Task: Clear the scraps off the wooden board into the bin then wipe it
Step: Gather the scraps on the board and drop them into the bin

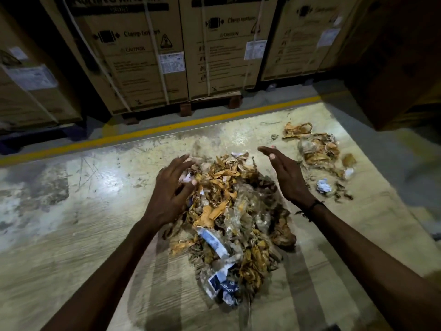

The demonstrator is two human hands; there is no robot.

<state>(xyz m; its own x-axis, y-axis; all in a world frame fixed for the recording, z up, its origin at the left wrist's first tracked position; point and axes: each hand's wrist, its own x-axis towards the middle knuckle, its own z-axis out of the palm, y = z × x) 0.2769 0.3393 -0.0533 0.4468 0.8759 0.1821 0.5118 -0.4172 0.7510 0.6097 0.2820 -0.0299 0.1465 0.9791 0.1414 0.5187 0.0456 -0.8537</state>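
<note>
Scraps (235, 211) of torn tape, paper and plastic film sit heaped between our two hands, the heap's long axis running away from us. Our left hand (170, 192) rests spread-fingered on the heap's left flank; our right hand (284, 174) hovers flat and released just beside its far right edge. A smaller pile (317, 149) lies beyond the right hand. Both piles are on the wooden board (71, 223); cartons (148, 51) stand behind. We see no bin.
</note>
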